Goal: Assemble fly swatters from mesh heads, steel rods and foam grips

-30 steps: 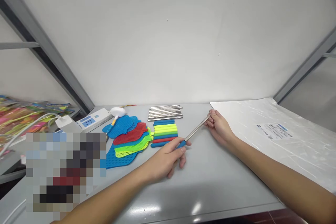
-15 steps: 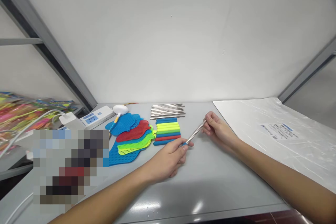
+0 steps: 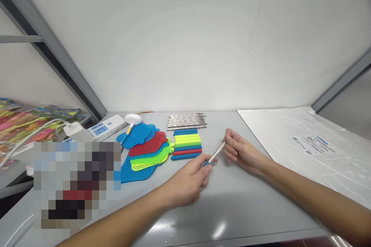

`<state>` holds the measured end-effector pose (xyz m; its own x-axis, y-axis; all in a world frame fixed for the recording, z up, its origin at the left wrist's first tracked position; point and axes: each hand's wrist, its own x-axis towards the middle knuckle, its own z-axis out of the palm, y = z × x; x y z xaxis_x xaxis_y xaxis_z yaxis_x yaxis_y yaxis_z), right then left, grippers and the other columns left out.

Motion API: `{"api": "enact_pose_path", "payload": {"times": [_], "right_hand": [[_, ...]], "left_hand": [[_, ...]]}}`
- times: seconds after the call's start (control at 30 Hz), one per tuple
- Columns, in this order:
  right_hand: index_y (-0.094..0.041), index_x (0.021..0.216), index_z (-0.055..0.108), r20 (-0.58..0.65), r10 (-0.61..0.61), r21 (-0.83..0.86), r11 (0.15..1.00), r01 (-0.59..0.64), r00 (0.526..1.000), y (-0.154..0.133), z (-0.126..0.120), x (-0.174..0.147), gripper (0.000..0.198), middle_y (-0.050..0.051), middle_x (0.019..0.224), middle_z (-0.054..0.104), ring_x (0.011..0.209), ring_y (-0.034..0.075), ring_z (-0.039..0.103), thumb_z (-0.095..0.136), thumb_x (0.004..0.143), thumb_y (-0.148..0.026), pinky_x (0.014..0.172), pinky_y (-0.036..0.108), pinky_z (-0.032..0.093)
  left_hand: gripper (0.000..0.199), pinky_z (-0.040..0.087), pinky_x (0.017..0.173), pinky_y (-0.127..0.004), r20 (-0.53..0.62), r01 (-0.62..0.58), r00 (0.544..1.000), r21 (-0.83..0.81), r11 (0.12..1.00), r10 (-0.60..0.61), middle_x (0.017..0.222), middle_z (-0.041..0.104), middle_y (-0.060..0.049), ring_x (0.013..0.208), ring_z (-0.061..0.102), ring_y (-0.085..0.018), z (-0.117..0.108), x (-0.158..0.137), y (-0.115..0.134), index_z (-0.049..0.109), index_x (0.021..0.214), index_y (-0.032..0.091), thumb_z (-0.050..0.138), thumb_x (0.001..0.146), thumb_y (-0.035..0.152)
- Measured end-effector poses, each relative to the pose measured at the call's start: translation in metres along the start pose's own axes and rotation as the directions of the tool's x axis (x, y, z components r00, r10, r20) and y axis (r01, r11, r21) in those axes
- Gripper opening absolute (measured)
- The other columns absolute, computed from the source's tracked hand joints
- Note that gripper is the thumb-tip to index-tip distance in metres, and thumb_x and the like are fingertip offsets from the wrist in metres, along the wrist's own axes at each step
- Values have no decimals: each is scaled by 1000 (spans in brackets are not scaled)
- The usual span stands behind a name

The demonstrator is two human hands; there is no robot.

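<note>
My left hand (image 3: 188, 181) is closed around a blue handle (image 3: 206, 163), most of it hidden by the fingers. From the handle a shiny metal rod (image 3: 217, 152) slants up and to the right. At its far end my right hand (image 3: 239, 148) pinches the rod between thumb and fingers. Left of the hands lies a row of blue, yellow, green and red handles (image 3: 188, 148). Behind them several metal rods (image 3: 187, 121) lie side by side. Further left, fly swatter heads in blue, red (image 3: 147, 144) and green (image 3: 150, 158) overlap in a fanned pile.
A white power strip (image 3: 107, 126) with a plugged-in charger (image 3: 74, 131) and a white round-headed object (image 3: 133, 119) are at the left. Bagged colourful items (image 3: 17, 127) lie beyond the frame post. A white wrapped sheet with a label (image 3: 314, 145) covers the table's right side.
My right hand has come slightly down and closer to my left hand, and less of the metal rod shows between them. The view has shifted slightly.
</note>
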<state>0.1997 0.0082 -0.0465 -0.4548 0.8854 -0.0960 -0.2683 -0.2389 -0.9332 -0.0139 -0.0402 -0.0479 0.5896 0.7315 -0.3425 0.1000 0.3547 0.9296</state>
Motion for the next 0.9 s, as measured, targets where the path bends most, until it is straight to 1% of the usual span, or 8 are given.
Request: {"api": "enact_pose_path", "payload": {"times": [0.33, 0.43, 0.57, 0.67, 0.73, 0.83, 0.87, 0.9], "right_hand": [[-24, 78, 44, -11, 47, 21, 999, -47, 999, 4, 3, 0, 30, -10, 49, 36, 46, 9, 36, 61, 87, -48, 52, 23, 36], [-23, 77, 48, 18, 89, -101, 991, -86, 996, 7, 5, -1, 30, -7, 52, 45, 51, 11, 44, 62, 86, -49, 57, 26, 39], [-24, 103, 59, -27, 70, -386, 919, -75, 997, -4, 10, 2, 34, -1, 65, 56, 60, 15, 51, 59, 86, -53, 65, 32, 42], [-25, 106, 63, -136, -140, -580, 814, 35, 981, -29, 20, 18, 38, 1, 70, 57, 63, 17, 52, 58, 85, -57, 66, 33, 41], [-26, 96, 66, -100, -287, -717, 685, 131, 953, -46, 35, 38, 31, 2, 68, 57, 66, 18, 51, 62, 83, -53, 64, 32, 39], [-27, 92, 68, 130, -341, -783, 541, 308, 931, -54, 75, 76, 20, 5, 84, 64, 76, 21, 54, 70, 80, -43, 67, 34, 40], [-27, 92, 69, 237, -322, -807, 460, 370, 916, -50, 91, 90, 19, 6, 86, 64, 76, 22, 54, 70, 80, -41, 68, 35, 41], [-26, 93, 69, 356, -279, -839, 326, 437, 892, -43, 107, 103, 18, 7, 90, 64, 76, 23, 55, 68, 81, -40, 69, 37, 42]], "left_hand": [[38, 40, 44, -21, 42, -1, 999, 1, 1000, 1, 57, 34, 12, 38, 28, -5, 0, 0, 6, 41, 128, 24, 39, 96, 45], [30, 43, 45, -22, 98, -29, 995, -56, 998, 34, 58, 35, 12, 33, 27, -3, 0, 1, 7, 44, 117, 23, 42, 95, 44], [20, 45, 42, -23, 69, -98, 990, -251, 963, 119, 58, 39, 13, 27, 28, -2, -1, 6, 7, 43, 96, 23, 44, 93, 43], [20, 43, 36, -24, -18, -134, 990, -397, 908, 139, 54, 36, 14, 24, 26, -4, -1, 10, 4, 38, 87, 24, 38, 93, 43], [18, 43, 35, -24, -60, -120, 993, -448, 886, 103, 52, 35, 14, 25, 25, -5, -1, 13, 2, 35, 85, 24, 37, 92, 41], [9, 45, 35, -24, -43, -57, 998, -451, 891, 42, 51, 35, 13, 27, 25, -5, -3, 17, -1, 37, 86, 24, 39, 90, 31], [5, 45, 35, -25, -25, -36, 999, -442, 896, 28, 51, 35, 13, 27, 25, -5, -4, 17, -2, 38, 87, 23, 38, 90, 27], [2, 45, 35, -26, -4, -18, 1000, -432, 902, 18, 52, 36, 12, 28, 25, -6, -5, 18, -2, 39, 88, 23, 37, 89, 24]]}}
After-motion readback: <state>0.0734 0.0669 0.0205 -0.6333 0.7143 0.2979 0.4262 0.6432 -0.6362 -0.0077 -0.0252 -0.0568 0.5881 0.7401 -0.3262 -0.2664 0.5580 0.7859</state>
